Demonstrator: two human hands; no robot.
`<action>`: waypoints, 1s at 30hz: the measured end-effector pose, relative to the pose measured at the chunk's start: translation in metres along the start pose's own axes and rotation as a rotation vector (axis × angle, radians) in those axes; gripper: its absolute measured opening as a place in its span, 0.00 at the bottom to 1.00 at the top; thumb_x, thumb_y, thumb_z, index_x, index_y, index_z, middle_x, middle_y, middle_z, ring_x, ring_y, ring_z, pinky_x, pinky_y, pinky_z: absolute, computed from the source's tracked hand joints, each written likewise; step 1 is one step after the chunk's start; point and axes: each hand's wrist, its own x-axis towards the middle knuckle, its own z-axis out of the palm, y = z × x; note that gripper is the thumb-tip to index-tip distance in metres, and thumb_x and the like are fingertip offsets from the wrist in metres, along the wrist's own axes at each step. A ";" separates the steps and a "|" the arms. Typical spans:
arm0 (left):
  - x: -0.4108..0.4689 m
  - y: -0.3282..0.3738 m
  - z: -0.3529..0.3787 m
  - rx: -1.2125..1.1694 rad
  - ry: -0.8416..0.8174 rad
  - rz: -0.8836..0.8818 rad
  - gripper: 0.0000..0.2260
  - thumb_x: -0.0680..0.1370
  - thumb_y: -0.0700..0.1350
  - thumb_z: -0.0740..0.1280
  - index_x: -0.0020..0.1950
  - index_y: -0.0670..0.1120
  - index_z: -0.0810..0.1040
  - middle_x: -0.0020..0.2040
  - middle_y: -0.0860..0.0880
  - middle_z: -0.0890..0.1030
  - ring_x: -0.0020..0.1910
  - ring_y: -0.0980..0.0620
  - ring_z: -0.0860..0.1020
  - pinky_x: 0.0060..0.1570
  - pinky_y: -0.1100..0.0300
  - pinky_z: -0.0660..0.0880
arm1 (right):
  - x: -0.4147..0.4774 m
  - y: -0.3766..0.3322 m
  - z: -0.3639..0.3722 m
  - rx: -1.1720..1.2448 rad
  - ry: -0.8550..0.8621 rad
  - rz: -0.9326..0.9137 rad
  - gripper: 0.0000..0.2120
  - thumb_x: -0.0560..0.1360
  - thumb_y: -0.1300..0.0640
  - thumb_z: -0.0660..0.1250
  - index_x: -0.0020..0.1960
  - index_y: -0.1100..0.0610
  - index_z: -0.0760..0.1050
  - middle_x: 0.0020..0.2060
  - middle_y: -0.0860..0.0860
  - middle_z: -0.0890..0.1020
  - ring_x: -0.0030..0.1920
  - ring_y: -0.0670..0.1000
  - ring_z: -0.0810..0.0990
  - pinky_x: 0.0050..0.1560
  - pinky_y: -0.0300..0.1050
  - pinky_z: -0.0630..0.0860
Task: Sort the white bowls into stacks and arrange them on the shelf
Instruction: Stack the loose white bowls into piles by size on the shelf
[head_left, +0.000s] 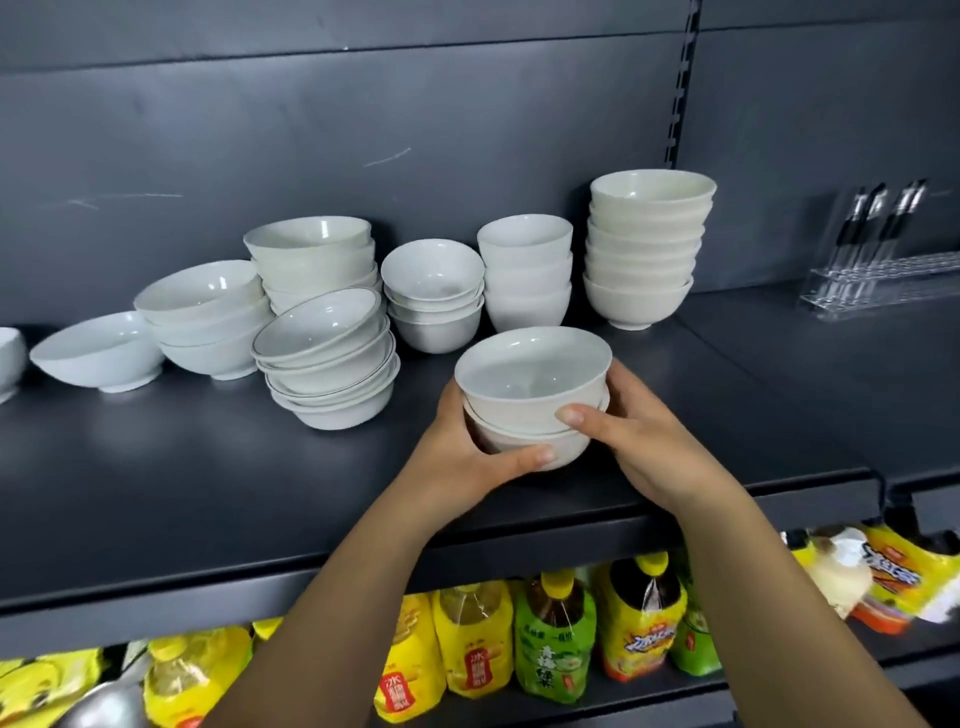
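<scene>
Between the two hands, near the front of the shelf (182, 493), is a short stack of white bowls (535, 384). Two for sure, maybe a third underneath, hard to say. Left hand (467, 457) wraps the lower bowl with its thumb across the front. Right hand (644, 447) clamps the other side with its thumb on the upper bowl, so both are gripping it. Can't tell if the base is touching the shelf or just off it.

Straight beyond the fingers there's a three-high stack (524, 275) of what looks like the same deep shape, and beyond the right hand a taller stack (644, 249). Off past the left hand is a leaning pile of rimmed bowls (327, 358).

My read: this is the carry-and-place step. Next move probably needs matching the shape first, then lowering it square so nothing tips. That leaning pile wants straightening too.
</scene>
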 end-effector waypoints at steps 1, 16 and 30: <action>0.001 0.000 0.000 0.009 -0.015 -0.004 0.39 0.62 0.51 0.77 0.67 0.57 0.60 0.57 0.66 0.70 0.56 0.69 0.70 0.47 0.82 0.67 | 0.001 0.000 -0.002 0.015 -0.023 0.011 0.34 0.56 0.49 0.74 0.61 0.46 0.70 0.54 0.43 0.81 0.58 0.42 0.77 0.53 0.35 0.75; 0.081 0.062 -0.046 0.600 0.263 0.096 0.20 0.74 0.46 0.69 0.65 0.42 0.73 0.64 0.46 0.76 0.62 0.50 0.73 0.60 0.63 0.65 | 0.023 0.005 -0.041 -0.111 0.262 -0.053 0.35 0.63 0.54 0.77 0.66 0.51 0.67 0.58 0.45 0.78 0.59 0.44 0.76 0.60 0.43 0.73; 0.162 0.065 -0.066 1.222 -0.115 -0.112 0.12 0.78 0.50 0.63 0.54 0.45 0.80 0.50 0.45 0.78 0.53 0.46 0.74 0.42 0.60 0.65 | 0.031 0.012 -0.053 -0.090 0.259 -0.032 0.33 0.63 0.54 0.77 0.65 0.48 0.68 0.57 0.43 0.78 0.59 0.43 0.75 0.62 0.43 0.71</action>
